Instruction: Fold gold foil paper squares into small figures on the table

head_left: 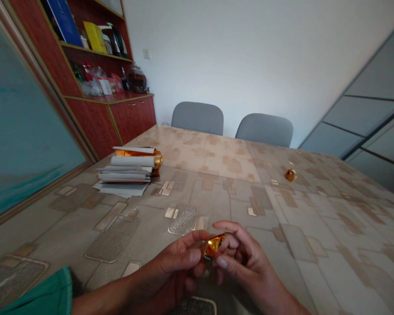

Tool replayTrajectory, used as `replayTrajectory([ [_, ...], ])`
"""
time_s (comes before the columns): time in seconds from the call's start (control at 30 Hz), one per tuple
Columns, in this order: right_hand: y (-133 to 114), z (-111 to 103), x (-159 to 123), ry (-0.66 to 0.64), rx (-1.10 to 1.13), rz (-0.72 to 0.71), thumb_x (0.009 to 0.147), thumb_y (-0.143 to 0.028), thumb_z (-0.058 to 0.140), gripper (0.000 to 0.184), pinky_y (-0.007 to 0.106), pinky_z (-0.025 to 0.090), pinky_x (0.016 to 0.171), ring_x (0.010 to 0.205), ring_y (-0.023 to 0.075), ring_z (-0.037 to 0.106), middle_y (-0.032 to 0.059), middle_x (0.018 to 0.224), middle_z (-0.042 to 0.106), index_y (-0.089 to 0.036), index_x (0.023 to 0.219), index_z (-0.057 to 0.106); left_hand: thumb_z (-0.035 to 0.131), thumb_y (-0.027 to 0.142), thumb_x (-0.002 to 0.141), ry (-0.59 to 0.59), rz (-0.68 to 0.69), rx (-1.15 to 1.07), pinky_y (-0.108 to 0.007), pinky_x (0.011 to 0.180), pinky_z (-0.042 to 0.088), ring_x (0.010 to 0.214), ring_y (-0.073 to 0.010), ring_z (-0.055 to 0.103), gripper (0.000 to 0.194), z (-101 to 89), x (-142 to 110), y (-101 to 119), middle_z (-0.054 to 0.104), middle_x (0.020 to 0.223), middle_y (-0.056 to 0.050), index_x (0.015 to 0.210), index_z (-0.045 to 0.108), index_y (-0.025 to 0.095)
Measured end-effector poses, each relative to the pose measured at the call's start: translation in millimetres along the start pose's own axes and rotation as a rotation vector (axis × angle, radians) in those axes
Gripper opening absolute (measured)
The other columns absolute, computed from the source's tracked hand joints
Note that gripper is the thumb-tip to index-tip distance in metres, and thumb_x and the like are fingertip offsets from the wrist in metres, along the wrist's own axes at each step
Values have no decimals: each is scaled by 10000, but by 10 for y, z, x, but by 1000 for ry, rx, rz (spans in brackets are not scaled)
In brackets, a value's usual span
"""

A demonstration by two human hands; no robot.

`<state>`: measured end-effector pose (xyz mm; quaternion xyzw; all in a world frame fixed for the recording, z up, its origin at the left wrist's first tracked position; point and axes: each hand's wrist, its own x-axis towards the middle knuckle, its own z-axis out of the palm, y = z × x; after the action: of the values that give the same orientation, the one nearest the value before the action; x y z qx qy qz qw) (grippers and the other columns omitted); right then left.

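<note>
A small piece of shiny gold foil paper (216,243), folded into a compact shape, is held between my two hands just above the table. My left hand (180,258) pinches its left side between thumb and fingers. On its right side, my right hand (243,253) grips it with thumb and curled fingers, the index finger stretched over the top. My fingers cover parts of the folded piece. Farther off to the right, a small folded gold foil piece (290,175) rests on the table.
A stack of folded paper sheets (128,170), white and gold, lies at the left of the patterned table (216,197). Two grey chairs (197,117) stand beyond the far edge. A red-brown cabinet (131,116) with bottles and jars is at the back left.
</note>
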<state>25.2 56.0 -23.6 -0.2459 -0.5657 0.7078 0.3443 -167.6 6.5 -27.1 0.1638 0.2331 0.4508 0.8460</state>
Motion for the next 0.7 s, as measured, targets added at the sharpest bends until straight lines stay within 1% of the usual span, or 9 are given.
replayTrajectory([
  [0.07, -26, -9, -31, 2, -117, -79, 966, -329, 671, 319, 258, 522, 681, 738, 126, 641, -12, 845, 645, -291, 1270, 579, 816, 192, 832, 19, -1, -45, -143, 645, 425, 775, -86, 603, 357, 0, -7, -4, 638, 949, -24, 1158, 671, 185],
  [0.1, -36, -13, -39, 9, -193, -137, 980, -307, 650, 285, 266, 523, 700, 769, 135, 642, -4, 869, 649, -297, 1256, 585, 818, 185, 831, 28, -1, -76, -143, 666, 435, 766, -81, 605, 337, -4, -12, -6, 638, 922, -12, 1135, 675, 189],
  [0.2, -66, -23, -23, 3, -460, -331, 976, -206, 632, 162, 260, 514, 711, 795, 142, 632, -1, 904, 664, -299, 1109, 621, 812, 184, 843, 24, 2, -147, -142, 686, 462, 715, -62, 611, 299, -23, -29, -12, 642, 865, 9, 1109, 676, 188],
  [0.3, -109, -39, 17, -80, -701, -451, 979, -171, 621, 129, 268, 503, 713, 792, 154, 626, 4, 891, 676, -281, 1041, 643, 815, 176, 842, 17, 1, -180, -135, 689, 480, 715, -59, 630, 295, -35, -39, -5, 657, 874, 4, 1102, 675, 182],
  [0.37, -144, -58, 32, -118, -789, -464, 995, -202, 612, 97, 277, 498, 704, 794, 166, 619, 17, 882, 675, -268, 1041, 666, 818, 181, 843, 9, -18, -207, -118, 668, 478, 695, -50, 629, 244, -29, -41, 8, 653, 856, 11, 1047, 684, 182],
  [0.47, -187, -96, 30, -121, -844, -462, 1007, -247, 602, 98, 282, 491, 676, 794, 177, 606, 30, 887, 662, -265, 1042, 692, 825, 202, 840, -10, -48, -230, -98, 620, 466, 651, -38, 618, 185, -6, -45, 25, 640, 824, 22, 964, 689, 179],
  [0.53, -202, -118, 23, -119, -864, -455, 1004, -272, 609, 102, 289, 490, 676, 803, 181, 602, 36, 899, 651, -269, 1041, 704, 841, 192, 821, -12, -55, -237, -95, 611, 464, 654, -39, 623, 234, 15, -49, 32, 634, 818, 24, 998, 688, 180],
  [0.6, -204, -127, 19, -115, -870, -439, 999, -301, 621, 103, 295, 492, 688, 816, 185, 604, 36, 891, 638, -265, 995, 717, 855, 173, 802, -4, -57, -248, -94, 611, 461, 669, -40, 632, 298, 37, -50, 34, 634, 826, 25, 1045, 683, 182],
  [0.7, -203, -114, 23, -90, -847, -428, 985, -321, 641, 136, 295, 496, 701, 822, 181, 606, 33, 882, 614, -255, 897, 722, 855, 163, 799, 15, -57, -249, -91, 607, 458, 662, -34, 627, 276, 61, -45, 36, 635, 840, 23, 1015, 683, 175],
])
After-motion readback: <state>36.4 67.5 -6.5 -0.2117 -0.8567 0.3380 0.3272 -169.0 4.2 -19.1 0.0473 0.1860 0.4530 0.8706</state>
